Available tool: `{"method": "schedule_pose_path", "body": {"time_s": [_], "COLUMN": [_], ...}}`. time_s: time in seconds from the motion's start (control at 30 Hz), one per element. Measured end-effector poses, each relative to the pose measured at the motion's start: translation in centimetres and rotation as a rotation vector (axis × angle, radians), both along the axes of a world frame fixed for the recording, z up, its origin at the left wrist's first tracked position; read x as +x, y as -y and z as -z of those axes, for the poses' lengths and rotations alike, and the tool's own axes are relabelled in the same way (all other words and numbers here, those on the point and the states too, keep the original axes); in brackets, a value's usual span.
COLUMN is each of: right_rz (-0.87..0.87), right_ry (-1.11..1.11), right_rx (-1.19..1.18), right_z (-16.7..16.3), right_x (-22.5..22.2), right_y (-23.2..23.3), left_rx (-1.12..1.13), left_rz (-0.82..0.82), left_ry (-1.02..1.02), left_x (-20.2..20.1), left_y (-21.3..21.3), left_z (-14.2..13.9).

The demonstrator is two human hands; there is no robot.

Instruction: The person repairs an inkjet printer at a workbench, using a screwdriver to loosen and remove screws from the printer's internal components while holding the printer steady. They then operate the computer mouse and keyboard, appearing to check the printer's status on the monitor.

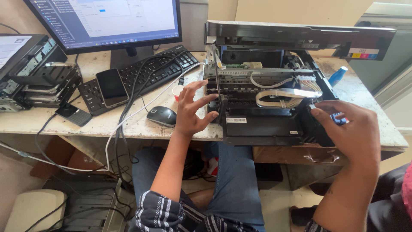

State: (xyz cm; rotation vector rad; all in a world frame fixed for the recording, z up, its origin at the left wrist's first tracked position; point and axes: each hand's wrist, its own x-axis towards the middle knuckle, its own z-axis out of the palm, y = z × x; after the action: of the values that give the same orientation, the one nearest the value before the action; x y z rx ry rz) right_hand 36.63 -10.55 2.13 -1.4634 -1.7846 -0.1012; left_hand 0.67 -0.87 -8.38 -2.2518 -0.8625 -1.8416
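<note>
Head view: the person is sitting at a worn desk (128,124) with an inkjet printer (266,107) standing on its right half, directly in front of them. The printer's scanner lid (300,36) is standing raised, and the inside is lying exposed: white ink tubes (279,92) are looping across the carriage area.

The left hand (193,109) is resting against the printer's left front corner, its fingers (201,86) spread wide and touching the edge of the housing without closing on anything. The right hand (352,129) is gripping the right front corner of the printer, fingers curled around the casing there, beside the coloured ink tanks.

Judging by this, the opening-up is done, since the lid is already up and the mechanism is showing; both hands are only bracing the body, so any work on the inner parts looks not yet begun.

Left of the printer a computer mouse (162,116), a black keyboard (141,77) with a smartphone (111,87) lying on it, and a monitor (107,21) are sharing the desk. A second, dismantled printer (34,73) is sitting at the far left, and a blue bottle (337,75) is standing behind the open one.
</note>
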Motion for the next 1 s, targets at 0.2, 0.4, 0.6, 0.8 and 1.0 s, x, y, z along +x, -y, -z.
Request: {"method": "schedule_pose_path", "body": {"time_s": [0.2,0.4,0.6,0.8,1.0], "right_rz": [-0.001,-0.025,-0.014,-0.016,-0.017], "right_ry": [-0.01,0.008,0.036,0.03,0.051], "right_rx": [-0.007,0.026,0.031,0.034,0.056], "right_z": [0.16,0.11,0.18,0.33,0.33], "right_x": [0.0,0.03,0.16,0.22,0.16], "right_y": [0.1,0.19,0.15,0.15,0.2], "left_rx": [-0.013,-0.011,-0.049,-0.071,-0.082], "left_rz": [0.002,0.001,-0.008,-0.012,-0.004], "left_ry": [-0.001,0.002,0.021,0.026,0.039], "left_x": [-0.09,-0.06,0.06,0.05,0.12], "left_y": [-0.12,-0.05,0.06,-0.07,0.03], "left_z": [0.08,0.02,0.12,0.2,0.02]}}
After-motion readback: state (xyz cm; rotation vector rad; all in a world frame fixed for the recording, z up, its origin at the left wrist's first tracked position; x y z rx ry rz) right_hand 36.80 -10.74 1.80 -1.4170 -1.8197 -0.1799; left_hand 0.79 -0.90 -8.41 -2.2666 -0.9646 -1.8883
